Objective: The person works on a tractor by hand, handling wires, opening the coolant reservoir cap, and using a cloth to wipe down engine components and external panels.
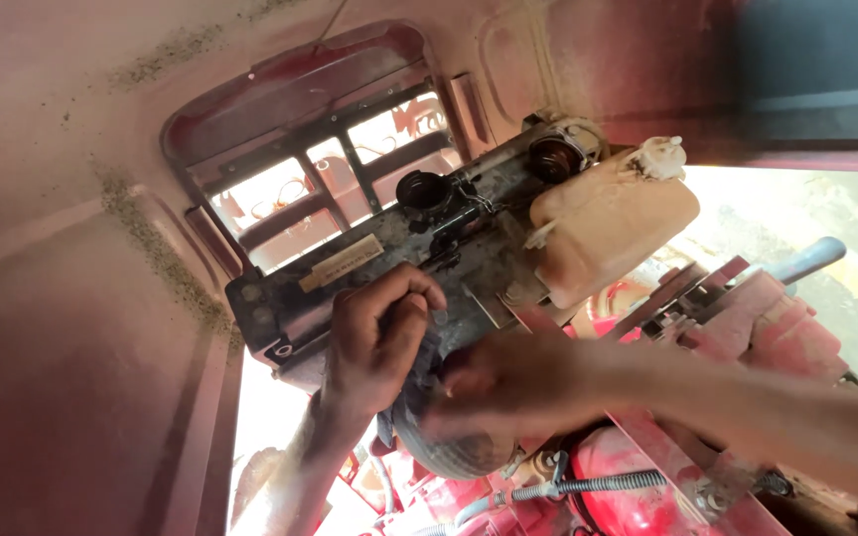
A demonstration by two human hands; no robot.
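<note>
My left hand point(377, 342) reaches up from below and grips a dark cloth point(417, 397) bunched against a black rubber hose point(449, 447) under a dirty metal radiator top point(369, 268). My right hand point(508, 382) comes in from the right, blurred, with its fingers on the same cloth and hose. A black filler cap point(424, 191) sits on the metal top just above both hands.
A cream plastic overflow tank point(608, 223) with a white cap stands to the right of the cap. A raised red hood with a slotted grille point(330, 159) fills the upper left. Red engine parts, a spring-wrapped hose point(588, 486) and a grey lever point(811, 258) lie lower right.
</note>
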